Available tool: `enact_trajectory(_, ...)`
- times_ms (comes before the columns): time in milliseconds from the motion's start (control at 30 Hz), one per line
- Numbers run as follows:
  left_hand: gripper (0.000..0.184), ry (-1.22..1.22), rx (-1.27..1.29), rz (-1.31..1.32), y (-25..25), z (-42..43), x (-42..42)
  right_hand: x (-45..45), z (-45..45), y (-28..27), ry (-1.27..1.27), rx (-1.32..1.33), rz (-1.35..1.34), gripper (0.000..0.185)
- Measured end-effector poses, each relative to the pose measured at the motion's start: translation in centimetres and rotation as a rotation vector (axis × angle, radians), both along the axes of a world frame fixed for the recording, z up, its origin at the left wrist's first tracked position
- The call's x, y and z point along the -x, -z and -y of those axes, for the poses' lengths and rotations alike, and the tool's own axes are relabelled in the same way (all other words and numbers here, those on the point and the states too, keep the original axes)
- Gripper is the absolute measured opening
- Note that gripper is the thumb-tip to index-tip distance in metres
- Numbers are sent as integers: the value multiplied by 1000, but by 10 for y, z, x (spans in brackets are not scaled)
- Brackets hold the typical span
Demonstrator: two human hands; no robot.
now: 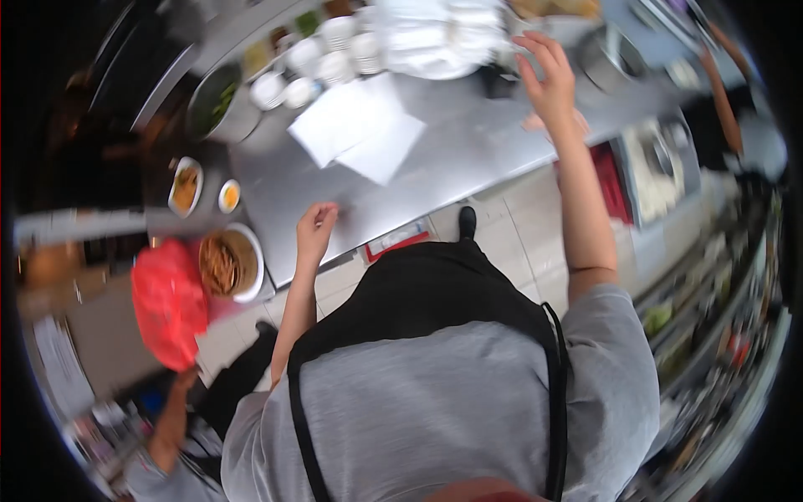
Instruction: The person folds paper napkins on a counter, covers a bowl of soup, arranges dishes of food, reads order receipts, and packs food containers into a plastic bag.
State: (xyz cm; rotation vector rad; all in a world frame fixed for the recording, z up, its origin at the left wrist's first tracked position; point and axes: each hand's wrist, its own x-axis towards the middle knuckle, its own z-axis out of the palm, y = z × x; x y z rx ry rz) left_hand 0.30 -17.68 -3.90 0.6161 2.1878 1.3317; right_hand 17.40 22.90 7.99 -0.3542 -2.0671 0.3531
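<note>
My left hand (316, 228) hovers at the near edge of the steel counter (468, 125), fingers loosely curled in, nothing visible in them. Over the far side of the counter reaches my right hand (550, 88), its fingers apart and holding nothing. Just left of that hand are a large stack of white dishes or containers (439, 38) and a small black object (499, 82). A pinkish thing (535, 123) lies partly hidden beneath my right wrist. White paper sheets (360, 125) overlap on the counter between my hands.
Stacked white cups (337, 67) line the back. Left are a metal pot (234, 117), an oval dish of food (185, 188), a small bowl (229, 196) and a tub (253, 268). A person's hand (186, 378) is by a red bag (170, 301). Another person (744, 125) stands right.
</note>
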Motion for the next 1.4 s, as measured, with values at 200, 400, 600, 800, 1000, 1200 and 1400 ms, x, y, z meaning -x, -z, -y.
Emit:
enact_trajectory(200, 18, 224, 97, -26, -16, -22, -6, -169, -24, 173, 606, 789, -232, 16)
enact_trajectory(400, 19, 246, 160, -54, -39, -49, -38, -209, 5, 266, 480, 1673, -364, 14)
enact_trajectory(600, 20, 254, 224, -53, -44, -71, -88, -175, 19, 333, 192, 1766, -91, 18)
enact_trajectory(800, 20, 276, 278, -109, -56, -79, -126, -141, 30, 374, -157, 1933, -113, 23)
enact_trajectory(1000, 21, 308, 357, -105, -62, -80, -148, -91, 57, 336, -127, 2191, -489, 32)
enact_trajectory(1200, 20, 282, 352, -116, -68, -72, -160, -86, 61, 328, -172, 2247, -533, 32)
enact_trajectory(1400, 22, 238, 325, -92, -66, -67, -164, -83, 60, 334, -314, 2263, -455, 32)
